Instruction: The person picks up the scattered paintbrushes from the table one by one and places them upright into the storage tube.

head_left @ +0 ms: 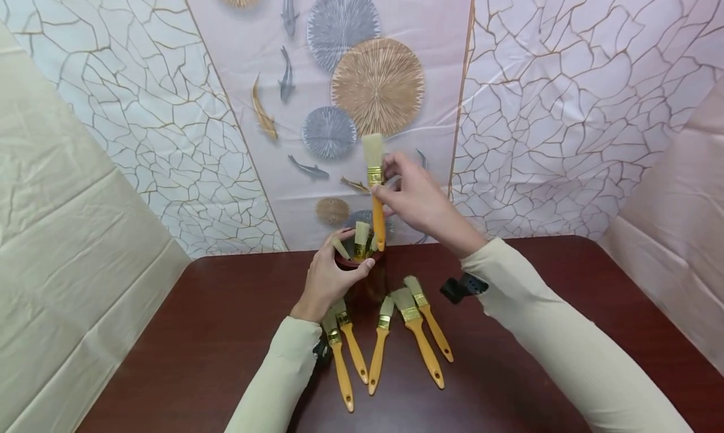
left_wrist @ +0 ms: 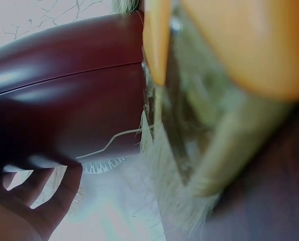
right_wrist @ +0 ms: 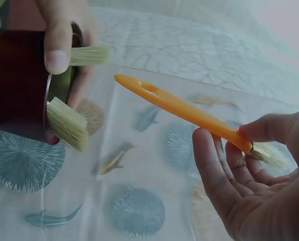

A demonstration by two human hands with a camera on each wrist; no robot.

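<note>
My left hand (head_left: 328,279) grips the rim of a dark red cup (right_wrist: 16,85) standing at the table's far side, thumb toward me. Pale bristles of several paintbrushes (head_left: 361,237) stick up out of it, their handles hidden inside. Just above the cup's right side, my right hand (head_left: 417,197) pinches another paintbrush (head_left: 379,222) near its metal band. That brush stands almost upright, bristles up, with its orange handle end over the rim. In the right wrist view its handle (right_wrist: 179,109) points toward the cup mouth.
Several more paintbrushes (head_left: 425,348) with orange handles lie fanned on the dark red table (head_left: 509,383), bristles toward the cup. Some are close under my left wrist. Behind the table hangs a patterned cloth (head_left: 407,18), with plain cloth at both sides.
</note>
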